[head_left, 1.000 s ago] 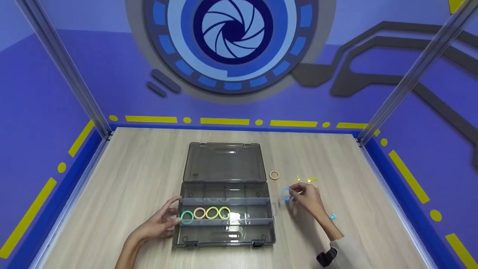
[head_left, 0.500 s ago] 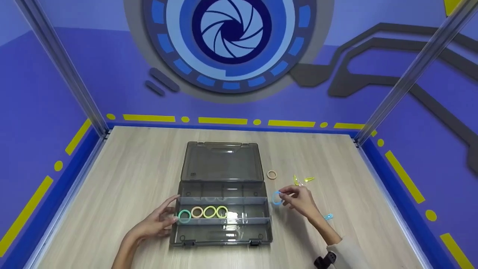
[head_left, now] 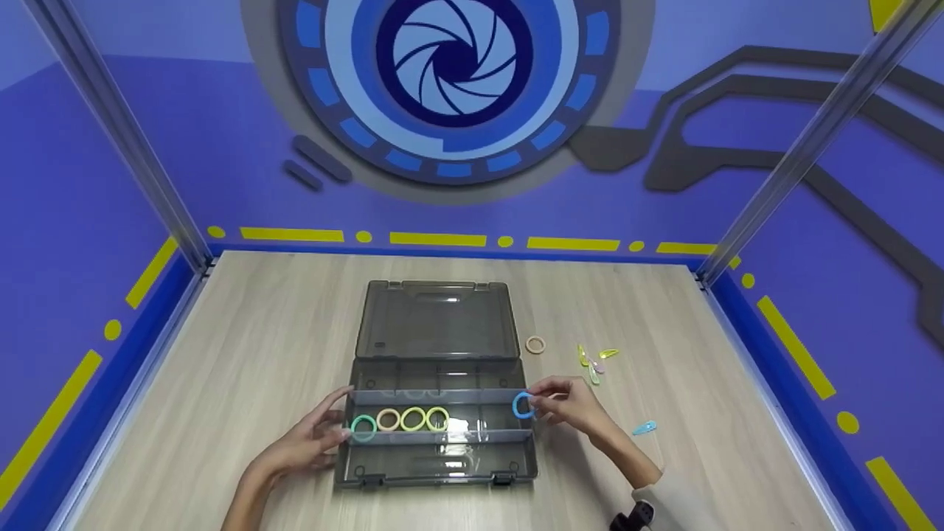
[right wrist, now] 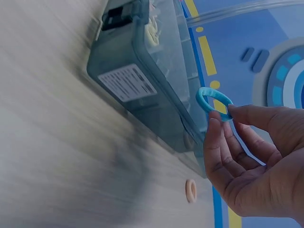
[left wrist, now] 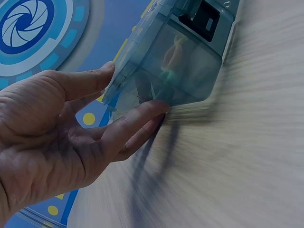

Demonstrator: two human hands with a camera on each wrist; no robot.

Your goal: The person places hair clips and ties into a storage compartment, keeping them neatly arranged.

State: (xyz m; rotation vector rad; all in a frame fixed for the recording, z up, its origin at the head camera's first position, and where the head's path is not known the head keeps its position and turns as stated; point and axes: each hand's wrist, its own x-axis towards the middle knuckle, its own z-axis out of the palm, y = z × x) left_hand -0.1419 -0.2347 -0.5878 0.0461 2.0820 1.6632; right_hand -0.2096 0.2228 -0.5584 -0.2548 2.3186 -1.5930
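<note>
A blue ring-shaped hair tie (head_left: 523, 405) is pinched between thumb and fingertips of my right hand (head_left: 571, 404), over the right end of the middle row of the open organizer box (head_left: 442, 463). In the right wrist view, the same blue hair tie (right wrist: 203, 98) is held above the box's side wall. My left hand (head_left: 302, 440) touches the box's left side with fairly straight fingers. Inside the middle row, toward the left, are a green hair tie (head_left: 363, 428), a peach hair tie (head_left: 389, 420) and two yellow hair ties (head_left: 414, 419).
The box's translucent grey lid (head_left: 439, 321) lies folded back. Right of it sits a beige hair tie (head_left: 535, 344). Farther right are yellow hair clips (head_left: 608, 353), with pink and pale ones close by. A blue hair clip (head_left: 644, 428) lies near the right forearm.
My right hand has carried the blue hair tie leftward, from beside the box to over its right end. The left hand stays at the box's left side.
</note>
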